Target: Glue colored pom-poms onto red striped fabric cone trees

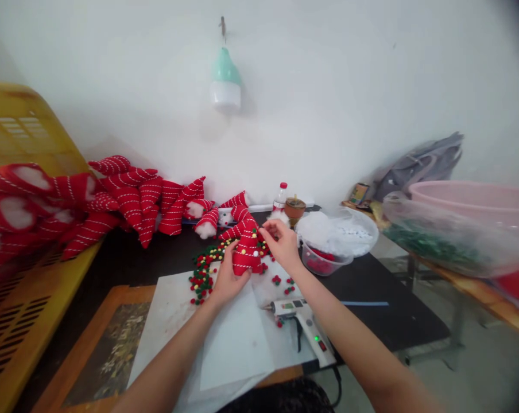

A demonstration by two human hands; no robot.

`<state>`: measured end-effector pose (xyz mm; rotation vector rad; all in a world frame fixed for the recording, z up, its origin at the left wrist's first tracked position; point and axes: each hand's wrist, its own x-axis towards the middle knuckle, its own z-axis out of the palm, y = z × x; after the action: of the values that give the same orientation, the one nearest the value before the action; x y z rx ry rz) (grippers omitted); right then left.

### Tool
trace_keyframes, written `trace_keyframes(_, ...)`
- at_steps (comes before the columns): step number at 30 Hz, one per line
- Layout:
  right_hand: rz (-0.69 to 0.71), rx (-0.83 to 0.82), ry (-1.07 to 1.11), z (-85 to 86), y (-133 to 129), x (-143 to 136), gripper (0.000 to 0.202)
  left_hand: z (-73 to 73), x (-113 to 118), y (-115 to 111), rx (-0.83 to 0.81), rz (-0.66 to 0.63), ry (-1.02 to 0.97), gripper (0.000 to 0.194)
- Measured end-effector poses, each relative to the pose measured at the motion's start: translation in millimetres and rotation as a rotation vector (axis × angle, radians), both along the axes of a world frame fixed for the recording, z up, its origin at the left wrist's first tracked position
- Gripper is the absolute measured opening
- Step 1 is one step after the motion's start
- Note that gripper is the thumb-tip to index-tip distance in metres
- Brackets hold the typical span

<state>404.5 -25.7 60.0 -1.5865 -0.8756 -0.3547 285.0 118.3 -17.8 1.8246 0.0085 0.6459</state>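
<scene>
Clasping the red striped cone (247, 252) above white paper (233, 344) with the left hand (228, 278); beside it, in the narrowed right hand (285, 244), impossible to tell any hold. Seemingly attaching pom-poms (202, 281); next, probably steady and press gently.

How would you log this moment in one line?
left hand: holds red striped cone; right hand: close beside cone, contact unclear; hot-glue gun: lying down, green light lit
</scene>
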Motion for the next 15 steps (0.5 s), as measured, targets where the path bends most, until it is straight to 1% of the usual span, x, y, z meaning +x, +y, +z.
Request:
trace_keyframes(2,0.032,0.061,0.121,0.0,1,4,0.023,-1.1,0,0,-0.013,-0.004,0.000,0.084)
trace_keyframes(5,0.084,0.060,0.228,1.0,1,10,0.035,0.2,-1,0,-0.036,-0.023,0.003,0.084)
trace_keyframes(7,0.072,0.065,0.256,7.1,-2,10,0.037,3.8,-3,0,-0.054,-0.033,-0.002,0.084)
trace_keyframes(8,0.059,0.093,0.260,13.3,-6,6,0.036,6.3,-5,0,-0.065,-0.034,-0.005,0.084)
trace_keyframes(10,0.038,0.210,0.238,33.0,-20,-10,0.031,12.0,-8,-1,-0.086,-0.025,-0.004,0.084)
trace_keyframes(11,0.037,0.283,0.205,45.9,-31,-24,0.026,14.9,-10,-2,-0.100,-0.019,-0.003,0.084)
trace_keyframes(12,0.045,0.358,0.153,59.9,-44,-41,0.019,17.6,-11,-3,-0.119,-0.012,-0.003,0.083)
trace_keyframes(13,0.057,0.434,0.055,74.0,-60,-60,0.012,20.1,-12,-3,-0.142,0.000,-0.004,0.082)
trace_keyframes(14,0.037,0.472,-0.051,87.3,-77,-81,0.008,22.2,-14,-4,-0.164,0.015,-0.004,0.081)
trace_keyframes(15,0.015,0.470,-0.141,98.8,-95,-102,0.010,24.1,-14,-5,-0.185,0.030,-0.004,0.080)
